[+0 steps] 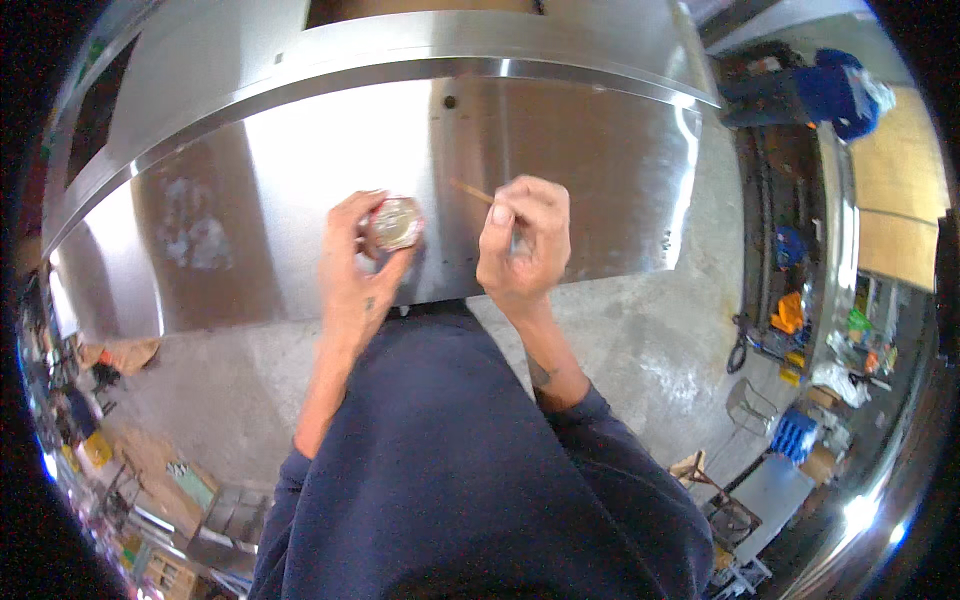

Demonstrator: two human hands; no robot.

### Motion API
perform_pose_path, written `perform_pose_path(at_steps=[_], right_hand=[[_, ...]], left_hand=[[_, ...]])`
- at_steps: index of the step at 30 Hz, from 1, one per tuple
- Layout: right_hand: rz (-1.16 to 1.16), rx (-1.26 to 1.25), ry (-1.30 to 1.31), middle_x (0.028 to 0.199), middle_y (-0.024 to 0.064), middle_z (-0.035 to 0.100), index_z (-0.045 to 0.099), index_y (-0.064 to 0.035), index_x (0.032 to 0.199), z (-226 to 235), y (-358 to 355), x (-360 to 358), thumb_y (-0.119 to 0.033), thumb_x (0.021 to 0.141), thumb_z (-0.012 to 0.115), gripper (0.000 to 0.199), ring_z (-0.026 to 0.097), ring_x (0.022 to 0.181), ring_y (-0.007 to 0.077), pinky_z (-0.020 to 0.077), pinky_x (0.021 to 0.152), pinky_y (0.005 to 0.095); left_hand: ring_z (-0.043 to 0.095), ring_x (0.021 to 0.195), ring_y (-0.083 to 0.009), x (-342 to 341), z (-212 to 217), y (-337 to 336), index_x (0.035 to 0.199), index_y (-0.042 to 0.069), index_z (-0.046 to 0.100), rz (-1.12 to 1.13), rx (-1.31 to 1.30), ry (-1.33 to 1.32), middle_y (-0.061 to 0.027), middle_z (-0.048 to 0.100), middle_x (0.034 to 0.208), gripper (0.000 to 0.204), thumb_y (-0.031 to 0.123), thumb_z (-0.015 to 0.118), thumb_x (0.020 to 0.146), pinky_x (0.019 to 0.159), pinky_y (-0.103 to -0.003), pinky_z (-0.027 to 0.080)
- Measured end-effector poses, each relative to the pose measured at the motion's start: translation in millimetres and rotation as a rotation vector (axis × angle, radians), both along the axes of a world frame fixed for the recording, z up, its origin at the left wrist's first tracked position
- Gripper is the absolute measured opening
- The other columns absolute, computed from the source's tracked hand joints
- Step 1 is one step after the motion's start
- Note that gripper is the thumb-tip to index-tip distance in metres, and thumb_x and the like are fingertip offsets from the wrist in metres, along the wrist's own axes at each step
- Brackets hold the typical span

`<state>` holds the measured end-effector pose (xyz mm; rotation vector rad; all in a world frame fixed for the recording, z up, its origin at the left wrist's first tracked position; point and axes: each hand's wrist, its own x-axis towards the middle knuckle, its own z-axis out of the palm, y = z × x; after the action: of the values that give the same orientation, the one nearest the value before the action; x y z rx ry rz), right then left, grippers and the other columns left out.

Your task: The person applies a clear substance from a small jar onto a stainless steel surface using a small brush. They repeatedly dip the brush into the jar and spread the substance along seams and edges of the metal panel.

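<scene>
Fisheye view from head height, downward onto a nearby metal panel (400, 150)

tin (398, 222) partly hidden, thin stick (472, 191) blurred

Table (600, 190): white glare left of its middle, running from far edge to near; browner and dimmer toward the right edge
Left hand (352, 265) and right hand (532, 240): well lit, slightly blurred
Clothing (450, 430): dark, grainy, little detail
Floor (650, 360): grey, pale sheen beyond the table's near right corner
Bright spots (861, 514): blown out, lower right
Fisheye rim: straight lines bowed, clutter soft, corners black
</scene>
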<state>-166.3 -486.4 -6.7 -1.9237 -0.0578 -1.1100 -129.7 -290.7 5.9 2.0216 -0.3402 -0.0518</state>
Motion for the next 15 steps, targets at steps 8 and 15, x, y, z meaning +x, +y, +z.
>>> perform_pose_path(at_steps=[8,15], right_hand=[[-0.619,0.290,0.021,0.104,0.0127,0.067,0.055,0.0000,0.114,-77,-149,79,-0.012,0.113,0.060,0.013,0.062,0.086,0.0196,0.0526,0.076,0.0360],[-0.640,0.251,0.045,0.098,0.0152,0.066,0.052,-0.0002,0.113,-98,-188,104,-0.011,0.113,0.058,0.012,0.062,0.079,0.0237,0.0520,0.074,0.0382]], left_hand=[[0.064,0.093,-0.0154,-6,-2,-5,0.140,0.009,0.067,0.016,0.019,-0.006,-0.0090,0.067,0.141,0.062,0.008,0.094,0.084,0.077,-0.031,0.055],[0.063,0.095,-0.0149,-7,-5,-2,0.144,0.009,0.065,0.001,0.043,-0.022,-0.0072,0.066,0.145,0.063,0.011,0.094,0.087,0.077,-0.030,0.055]])
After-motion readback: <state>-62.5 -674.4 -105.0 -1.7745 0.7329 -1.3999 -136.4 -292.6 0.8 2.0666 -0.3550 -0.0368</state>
